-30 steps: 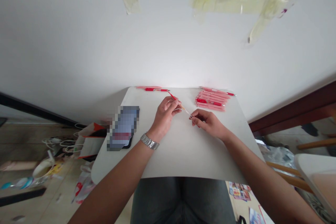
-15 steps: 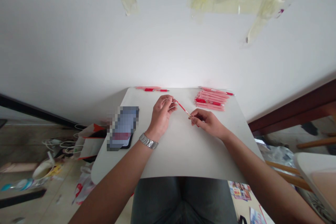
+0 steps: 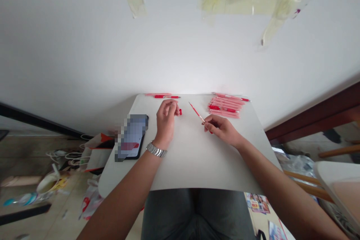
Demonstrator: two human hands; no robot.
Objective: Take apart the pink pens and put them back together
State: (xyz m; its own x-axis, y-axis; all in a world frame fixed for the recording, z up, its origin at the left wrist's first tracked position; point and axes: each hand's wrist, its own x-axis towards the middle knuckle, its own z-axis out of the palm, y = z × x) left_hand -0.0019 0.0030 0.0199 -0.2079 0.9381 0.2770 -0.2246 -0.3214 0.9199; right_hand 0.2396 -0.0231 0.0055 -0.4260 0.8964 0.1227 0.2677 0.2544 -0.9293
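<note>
Between the fingers of my right hand (image 3: 218, 126) is a slim red pen refill (image 3: 196, 111), its thin tip pointing up and left. A bit of red shows below those fingers, mostly hidden by them. My left hand (image 3: 167, 114), with a metal watch on the wrist, is closed on a small red pen part (image 3: 180, 112) that peeks out at the fingertips. Refill and red part are apart. Just past my right hand lies a pile of pink pens or refills (image 3: 225, 104) with red pens among them. Beyond my left hand lies a red pen (image 3: 167, 96) beside pink ones.
The white table (image 3: 194, 165) stands against the wall. A phone (image 3: 131, 137) with a blurred screen lies at its left side. Bags (image 3: 92, 195) and a cup (image 3: 47, 183) are on the floor at left. A chair (image 3: 337, 180) stands at right.
My left hand has drawn back to the left, away from the refill's tip, with the small red part at its fingers. My right hand has barely moved.
</note>
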